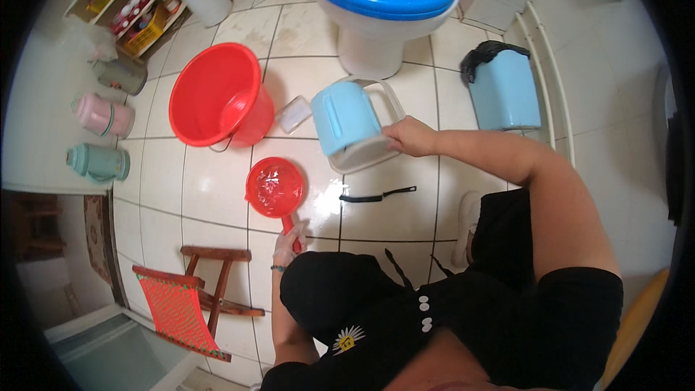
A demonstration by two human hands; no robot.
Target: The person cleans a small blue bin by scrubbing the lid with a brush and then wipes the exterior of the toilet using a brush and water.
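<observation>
My left hand [291, 243], in a clear plastic glove, is closed around the handle of a red plastic dipper [275, 187]. Clear water appears to lie in its bowl. My right hand [411, 137] grips the edge of a light-blue and grey plastic container [345, 117], which is tilted over the floor before the toilet. What kind of container it is, I cannot tell. Between me and that container, a slim black crevice brush [374, 195] lies on the tiles. A small clear rectangular box [294, 114] sits left of the container.
Left of the box stands a red bucket [217, 98]. Beyond are a blue-lidded toilet [374, 38] and a light-blue bin [505, 92] with a black bag. Thermos flasks [103, 163] line the left wall. A folding stool [179, 304] stands near my left arm, pipes [548, 65] at right.
</observation>
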